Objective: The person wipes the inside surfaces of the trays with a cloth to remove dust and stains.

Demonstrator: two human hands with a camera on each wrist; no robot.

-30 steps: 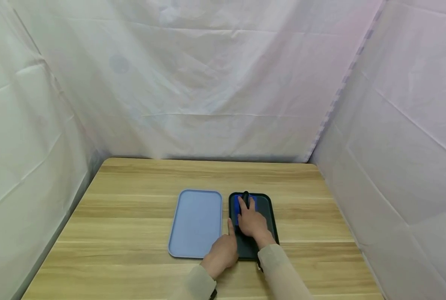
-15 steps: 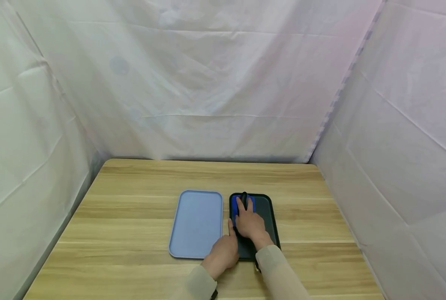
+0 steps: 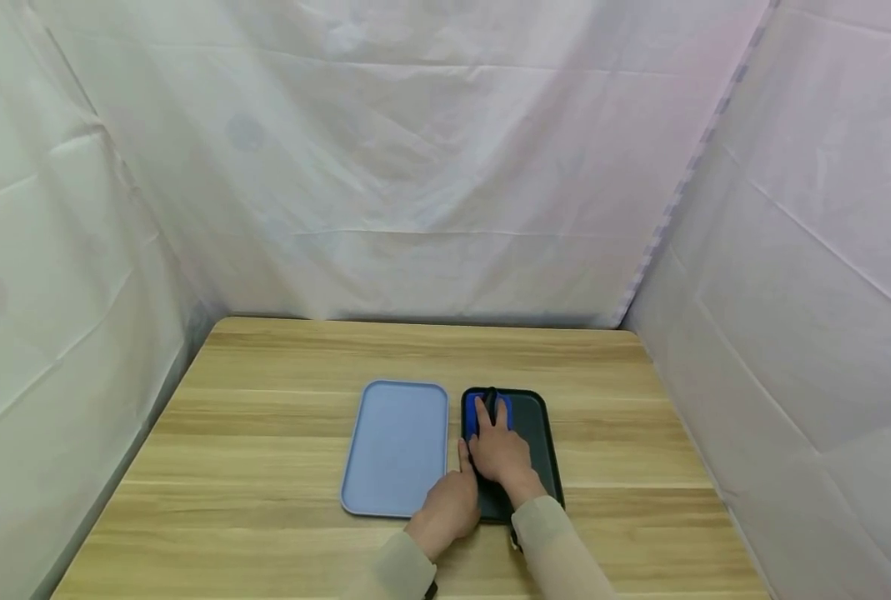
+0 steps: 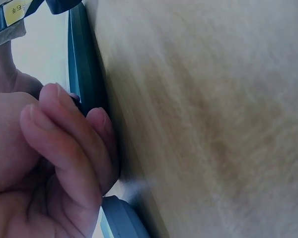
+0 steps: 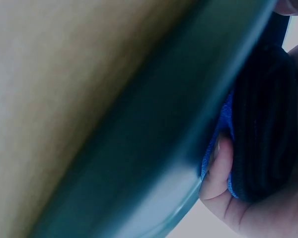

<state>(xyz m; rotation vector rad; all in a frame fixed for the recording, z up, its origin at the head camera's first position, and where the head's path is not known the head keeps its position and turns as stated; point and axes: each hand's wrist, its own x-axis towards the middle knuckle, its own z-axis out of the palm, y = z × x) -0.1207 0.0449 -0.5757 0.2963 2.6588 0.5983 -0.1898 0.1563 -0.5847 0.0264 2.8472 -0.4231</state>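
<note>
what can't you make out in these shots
- Head view: the right hand covers most of the blue and black thing on the dark tray, so its shape is unclear.
- Right wrist view: blurred and too close; tray cut off by the edges.
- Left wrist view: the left hand hides the tray edge it touches.

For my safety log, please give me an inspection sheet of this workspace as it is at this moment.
Surface: wooden table, bare wood around the trays.
Job's things: dark tray holds a blue cloth with a black item on it; light blue tray lies beside it on the left.
Clutter: nothing seen.
Hands: right hand rests on the blue cloth; left hand touches the dark tray's edge, fingers curled.
Cables: nothing seen.
Surroundings: white sheeting on three sides.
</note>
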